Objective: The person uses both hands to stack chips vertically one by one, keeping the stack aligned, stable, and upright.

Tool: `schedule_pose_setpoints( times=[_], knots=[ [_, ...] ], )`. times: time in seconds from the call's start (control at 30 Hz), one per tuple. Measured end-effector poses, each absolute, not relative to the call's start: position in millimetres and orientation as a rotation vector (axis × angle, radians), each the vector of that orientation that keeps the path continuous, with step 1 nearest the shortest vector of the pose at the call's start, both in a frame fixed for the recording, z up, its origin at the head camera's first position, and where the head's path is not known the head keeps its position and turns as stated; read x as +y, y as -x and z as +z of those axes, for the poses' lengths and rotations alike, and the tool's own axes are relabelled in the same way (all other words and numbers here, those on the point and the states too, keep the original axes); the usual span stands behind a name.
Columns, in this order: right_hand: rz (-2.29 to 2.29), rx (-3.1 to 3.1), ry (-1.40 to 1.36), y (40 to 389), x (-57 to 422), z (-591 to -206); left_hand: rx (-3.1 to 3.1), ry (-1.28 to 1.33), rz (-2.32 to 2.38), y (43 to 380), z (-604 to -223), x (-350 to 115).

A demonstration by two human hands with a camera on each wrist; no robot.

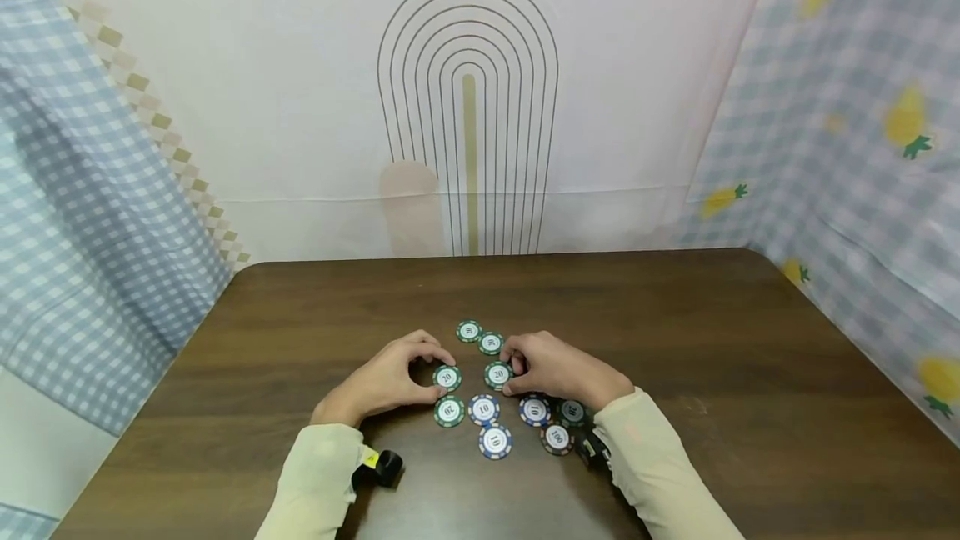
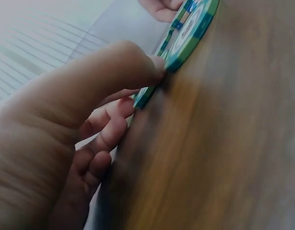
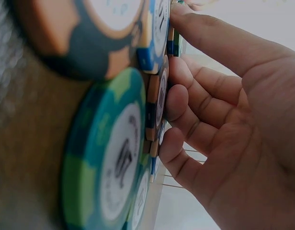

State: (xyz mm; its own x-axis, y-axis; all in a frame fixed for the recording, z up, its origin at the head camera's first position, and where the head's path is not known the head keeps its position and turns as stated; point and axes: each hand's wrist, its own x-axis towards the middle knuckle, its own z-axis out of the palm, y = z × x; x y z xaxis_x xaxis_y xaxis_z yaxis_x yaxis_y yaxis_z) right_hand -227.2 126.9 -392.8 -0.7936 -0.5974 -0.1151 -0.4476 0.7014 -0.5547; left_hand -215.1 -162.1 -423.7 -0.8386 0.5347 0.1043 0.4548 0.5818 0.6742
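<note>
Several poker chips lie on the brown table between the two hands. My left hand (image 1: pixel 390 377) holds a green chip (image 1: pixel 447 377) by its edge between thumb and fingers, flat at the table. Opposite, my right hand (image 1: pixel 558 365) pinches another green chip (image 1: pixel 498 375) at its right side, with thumb and index finger on its rim. In the right wrist view its other fingers curl beside the chips. A green chip (image 1: pixel 449 411) touches or nearly touches the left thumb's side. Blue chips (image 1: pixel 483 409) lie below the hands, one (image 1: pixel 535 410) beneath the right wrist.
Two green chips, one at the back (image 1: pixel 469 331), sit beyond the hands. A dark chip (image 1: pixel 557 438) and a dark green chip (image 1: pixel 572 413) lie by the right wrist. Another blue chip (image 1: pixel 495 441) is nearest the body. A white patterned cloth (image 1: pixel 300 107) hangs behind the table (image 1: pixel 337 290).
</note>
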Motion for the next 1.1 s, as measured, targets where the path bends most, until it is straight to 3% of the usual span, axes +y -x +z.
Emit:
schedule_pose_setpoints(
  times=[0.83, 1.1],
  knots=[
    [-0.759, 2.604, 0.885, 227, 128, -394, 2.900, -0.772, 1.059, 209, -416, -141],
    [-0.763, 2.601, 0.869, 227, 129, -393, 2.930, -0.873, 1.081, 212, -417, -133]
  ],
)
